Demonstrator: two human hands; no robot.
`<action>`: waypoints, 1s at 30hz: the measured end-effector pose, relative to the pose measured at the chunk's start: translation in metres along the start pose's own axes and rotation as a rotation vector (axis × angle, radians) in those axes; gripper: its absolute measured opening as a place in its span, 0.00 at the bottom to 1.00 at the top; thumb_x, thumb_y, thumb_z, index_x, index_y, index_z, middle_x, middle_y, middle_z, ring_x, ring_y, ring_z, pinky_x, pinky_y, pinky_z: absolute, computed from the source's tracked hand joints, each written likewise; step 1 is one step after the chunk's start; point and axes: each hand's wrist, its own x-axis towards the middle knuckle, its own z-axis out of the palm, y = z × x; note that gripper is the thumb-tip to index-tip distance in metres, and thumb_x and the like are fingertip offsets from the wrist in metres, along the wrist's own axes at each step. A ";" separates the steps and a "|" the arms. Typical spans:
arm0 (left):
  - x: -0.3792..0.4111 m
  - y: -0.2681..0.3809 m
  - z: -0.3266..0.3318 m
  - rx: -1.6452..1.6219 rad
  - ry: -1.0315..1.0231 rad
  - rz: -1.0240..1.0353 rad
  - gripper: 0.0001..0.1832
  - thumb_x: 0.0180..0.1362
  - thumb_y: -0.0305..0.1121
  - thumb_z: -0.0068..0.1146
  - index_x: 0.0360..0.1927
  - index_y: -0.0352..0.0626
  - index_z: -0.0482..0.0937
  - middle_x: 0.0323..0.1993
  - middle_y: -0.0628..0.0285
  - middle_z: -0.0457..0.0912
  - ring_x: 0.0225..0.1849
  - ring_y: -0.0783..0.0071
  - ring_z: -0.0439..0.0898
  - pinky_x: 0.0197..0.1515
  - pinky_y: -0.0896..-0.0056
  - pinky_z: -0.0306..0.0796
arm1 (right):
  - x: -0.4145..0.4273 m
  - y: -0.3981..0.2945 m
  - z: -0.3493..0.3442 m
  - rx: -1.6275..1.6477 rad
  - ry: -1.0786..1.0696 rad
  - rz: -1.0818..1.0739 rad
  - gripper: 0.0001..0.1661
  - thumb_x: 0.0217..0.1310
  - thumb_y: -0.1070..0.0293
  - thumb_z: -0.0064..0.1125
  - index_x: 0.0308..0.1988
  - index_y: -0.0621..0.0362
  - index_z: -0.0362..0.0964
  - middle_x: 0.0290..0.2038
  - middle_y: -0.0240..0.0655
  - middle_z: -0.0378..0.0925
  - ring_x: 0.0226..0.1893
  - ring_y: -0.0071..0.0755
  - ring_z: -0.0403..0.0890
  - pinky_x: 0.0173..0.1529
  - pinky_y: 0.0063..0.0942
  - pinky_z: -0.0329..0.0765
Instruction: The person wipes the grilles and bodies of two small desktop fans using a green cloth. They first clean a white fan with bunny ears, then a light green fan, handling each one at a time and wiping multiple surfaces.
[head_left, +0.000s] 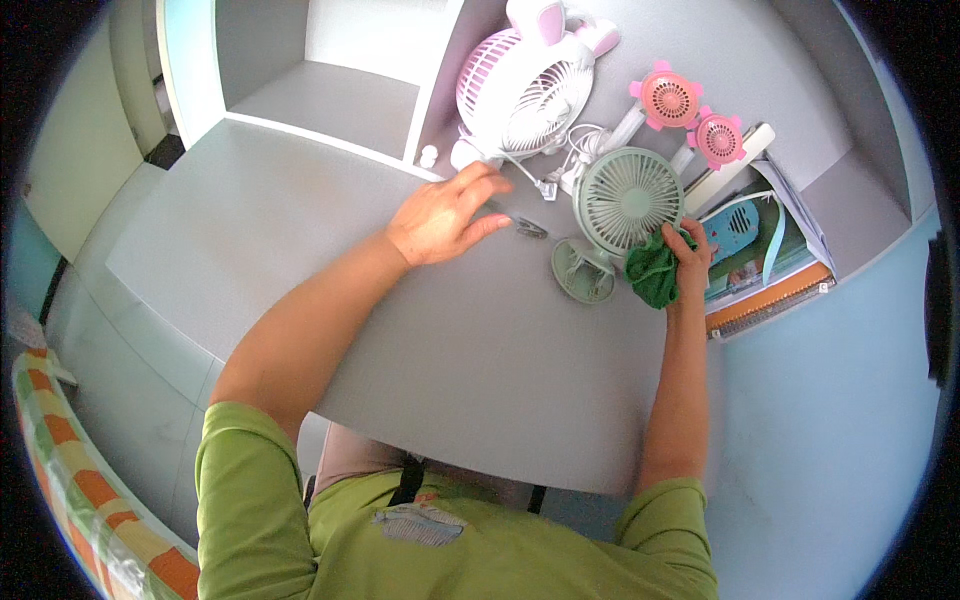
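Observation:
My right hand (691, 259) grips a crumpled dark green cloth (651, 271) at the lower right rim of a pale green clip-on fan (630, 196). The fan stands on the grey desk (480, 337) on its round clip base (583, 274), its slatted front grille facing up towards me. My left hand (454, 214) hovers over the desk with its fingers apart, holding nothing. Just right of its thumb lies a small dark clip-like item (530, 227), too blurred to name surely. Past its fingertips is a white plug (547, 189) on a cable.
Behind stands a white and pink fan (525, 90) with rabbit ears. Two pink flower-shaped vented heads (670, 100) (720, 141) rise beside it. At right, a blue device (731, 229) lies on stacked books and a spiral notebook (772, 300) by the light blue wall (817, 420). White shelf dividers (433, 82) edge the desk's back.

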 end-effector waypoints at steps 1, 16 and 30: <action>0.000 0.002 -0.004 -0.118 -0.045 -0.056 0.30 0.61 0.49 0.61 0.61 0.46 0.69 0.55 0.55 0.72 0.40 0.64 0.81 0.33 0.67 0.79 | -0.011 -0.006 0.006 0.032 -0.061 0.015 0.19 0.52 0.71 0.73 0.44 0.57 0.74 0.37 0.32 0.80 0.36 0.29 0.80 0.41 0.28 0.76; 0.016 0.033 -0.016 -1.017 -0.091 -0.215 0.47 0.47 0.33 0.76 0.69 0.43 0.62 0.62 0.61 0.72 0.64 0.66 0.69 0.69 0.64 0.60 | -0.124 -0.014 0.059 -0.177 -0.146 0.019 0.29 0.53 0.64 0.74 0.54 0.52 0.72 0.45 0.31 0.78 0.42 0.26 0.77 0.46 0.26 0.74; 0.017 0.039 -0.014 -1.245 -0.121 -0.329 0.45 0.46 0.29 0.76 0.68 0.45 0.64 0.61 0.63 0.71 0.64 0.68 0.67 0.68 0.65 0.60 | -0.061 -0.098 0.113 0.006 -0.088 -0.328 0.16 0.63 0.65 0.66 0.49 0.58 0.80 0.39 0.29 0.81 0.37 0.23 0.78 0.42 0.23 0.75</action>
